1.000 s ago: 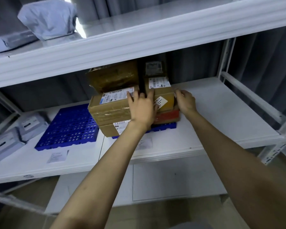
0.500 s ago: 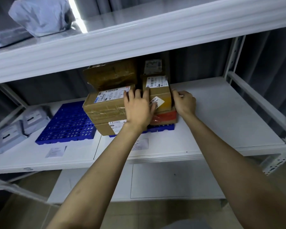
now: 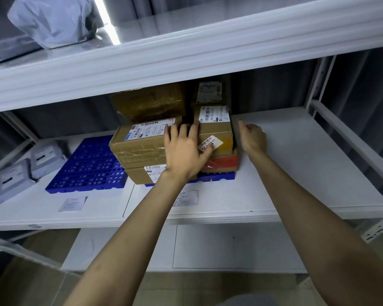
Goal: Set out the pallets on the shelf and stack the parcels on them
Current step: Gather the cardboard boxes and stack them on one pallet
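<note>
On the middle shelf [image 3: 296, 164], the cardboard parcels [image 3: 148, 104] sit stacked on a blue pallet [image 3: 217, 176], and I see the left hand [image 3: 184, 151] laid flat against their front, fingers straight and spread across the wide box [image 3: 139, 146] and the small labelled parcel [image 3: 217, 131], gripping nothing. The right hand [image 3: 252, 138] hangs just beside that small parcel's right side, fingers loosely curled and holding nothing; I cannot tell whether it touches. A second blue pallet [image 3: 89, 164] lies left of the stack, near grey mailer bags [image 3: 13, 180].
</note>
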{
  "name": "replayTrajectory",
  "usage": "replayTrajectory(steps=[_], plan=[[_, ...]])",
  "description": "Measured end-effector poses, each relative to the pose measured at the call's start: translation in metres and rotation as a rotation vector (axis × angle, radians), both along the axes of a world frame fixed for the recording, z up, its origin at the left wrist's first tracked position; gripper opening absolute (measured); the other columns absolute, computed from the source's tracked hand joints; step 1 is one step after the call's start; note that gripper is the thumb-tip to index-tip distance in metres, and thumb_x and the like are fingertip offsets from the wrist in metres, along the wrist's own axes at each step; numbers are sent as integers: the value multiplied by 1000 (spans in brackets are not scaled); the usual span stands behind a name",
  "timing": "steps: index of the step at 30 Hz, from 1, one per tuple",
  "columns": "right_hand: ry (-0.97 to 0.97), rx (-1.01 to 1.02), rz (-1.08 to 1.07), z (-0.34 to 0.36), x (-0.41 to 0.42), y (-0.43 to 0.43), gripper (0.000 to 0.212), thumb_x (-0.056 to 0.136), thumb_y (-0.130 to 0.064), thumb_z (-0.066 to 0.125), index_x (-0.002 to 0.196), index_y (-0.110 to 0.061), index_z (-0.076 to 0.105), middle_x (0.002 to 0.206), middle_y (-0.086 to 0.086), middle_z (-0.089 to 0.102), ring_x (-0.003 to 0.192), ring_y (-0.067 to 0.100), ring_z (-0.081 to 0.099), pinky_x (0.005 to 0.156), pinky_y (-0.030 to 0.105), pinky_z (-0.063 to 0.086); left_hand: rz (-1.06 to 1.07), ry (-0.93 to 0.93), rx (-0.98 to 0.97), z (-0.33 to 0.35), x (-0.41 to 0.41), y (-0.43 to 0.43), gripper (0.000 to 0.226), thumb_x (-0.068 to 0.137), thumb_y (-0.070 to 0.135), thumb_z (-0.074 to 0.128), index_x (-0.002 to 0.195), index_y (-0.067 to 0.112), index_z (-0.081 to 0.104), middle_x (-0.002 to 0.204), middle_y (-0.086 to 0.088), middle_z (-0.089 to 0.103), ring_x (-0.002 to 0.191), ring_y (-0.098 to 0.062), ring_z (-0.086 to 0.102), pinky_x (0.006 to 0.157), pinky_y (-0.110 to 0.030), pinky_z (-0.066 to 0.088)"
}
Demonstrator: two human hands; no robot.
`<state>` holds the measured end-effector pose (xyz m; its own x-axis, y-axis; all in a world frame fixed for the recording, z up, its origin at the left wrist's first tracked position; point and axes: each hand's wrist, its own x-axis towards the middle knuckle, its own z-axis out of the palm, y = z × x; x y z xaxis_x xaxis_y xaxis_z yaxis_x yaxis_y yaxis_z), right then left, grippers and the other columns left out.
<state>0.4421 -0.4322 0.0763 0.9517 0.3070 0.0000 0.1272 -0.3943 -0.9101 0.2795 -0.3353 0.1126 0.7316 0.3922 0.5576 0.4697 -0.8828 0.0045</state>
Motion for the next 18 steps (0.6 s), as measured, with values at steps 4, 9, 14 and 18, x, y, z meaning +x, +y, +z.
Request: replayTrajectory(steps=[4,9,14,18], plan=[[44,133,61,13,10,10,48,98,-49,41,120,-11,58,107,2,56,96,19,53,81,30,39,-26,-36,-17,-2,0,1,73,81,63,37,136,15,49,121,-9,60,124,-32,44,111,-50,22],[147,290,169,38,21,30,54,94,-56,44,130,-18,56,122,6,61,111,24,56,97,40,45,-18,-40,-26,1,1,3,74,81,63,34,136,16,48,122,-8,60,126,-31,42,112,-49,22],[167,279,200,47,35,48,70,83,-66,39,129,-17,59,126,11,61,114,29,58,101,46,43,-17,-36,-30,3,-2,9,74,83,61,33,138,13,45,121,-8,61,123,-29,46,113,-49,20],[203,287,205,51,39,55,67,88,-64,41,132,-16,56,125,8,60,110,26,59,100,43,45,-24,-25,-48,3,-3,12,73,84,59,33,140,13,42,125,-8,61,126,-28,45,114,-49,17]])
